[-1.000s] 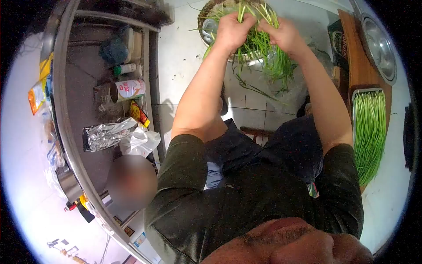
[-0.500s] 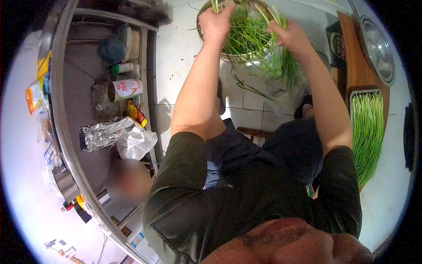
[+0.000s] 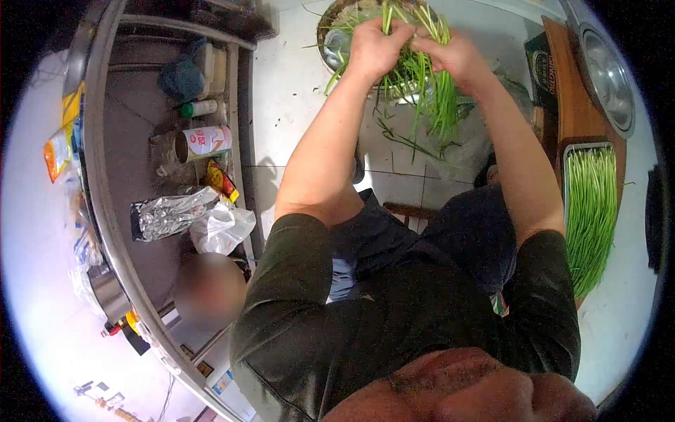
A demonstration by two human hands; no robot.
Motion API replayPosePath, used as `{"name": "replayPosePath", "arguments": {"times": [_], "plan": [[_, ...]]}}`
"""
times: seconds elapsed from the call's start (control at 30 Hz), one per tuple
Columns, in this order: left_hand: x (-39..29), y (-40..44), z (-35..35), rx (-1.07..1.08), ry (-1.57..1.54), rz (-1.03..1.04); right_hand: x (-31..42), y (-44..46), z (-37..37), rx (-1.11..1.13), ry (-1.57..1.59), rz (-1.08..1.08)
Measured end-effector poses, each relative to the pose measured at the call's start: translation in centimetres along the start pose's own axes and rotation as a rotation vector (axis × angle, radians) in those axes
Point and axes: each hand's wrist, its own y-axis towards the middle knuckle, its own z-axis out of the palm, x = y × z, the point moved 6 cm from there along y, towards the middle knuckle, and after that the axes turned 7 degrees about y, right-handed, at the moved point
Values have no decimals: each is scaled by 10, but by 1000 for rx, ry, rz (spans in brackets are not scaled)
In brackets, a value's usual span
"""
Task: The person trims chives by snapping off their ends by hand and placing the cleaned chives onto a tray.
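Both my hands meet over a round basin on the floor at the top of the view. My left hand is closed, with thin green chive stalks between thumb and fingers. Close beside it, my right hand grips a bunch of chives whose leaves hang down past the basin's near edge. The thumbs are almost touching. More green leaves lie in the basin beneath, partly hidden by my hands. A few loose chives lie on or over clear plastic on the floor.
At the right, a metal tray of neatly aligned chives and a metal bowl rest on a wooden surface. A dark box stands near it. Shelving on the left holds a can, a foil bag and a white plastic bag.
My hands have come together, the left moving right and down towards the right. More of the basin's inside shows on its left side.
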Motion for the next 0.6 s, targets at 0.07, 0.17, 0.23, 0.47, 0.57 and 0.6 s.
{"name": "replayPosePath", "arguments": {"times": [0.07,0.17,0.23,0.47,0.57,0.6], "plan": [[3,1,-1,-29,19,16,5,-1,0,-79,-87,-57],[-8,-4,-6,-14,32,-19,5,-1,-2,-87,-146,-72],[-12,-4,-9,0,90,-6,9,-1,-1,-33,-162,-107],[-14,0,-17,7,189,28,11,-5,2,51,-159,-109],[5,9,-17,-39,96,251,12,-6,1,60,-121,-38],[42,20,-9,8,13,408,12,-5,0,57,-116,-37]]}}
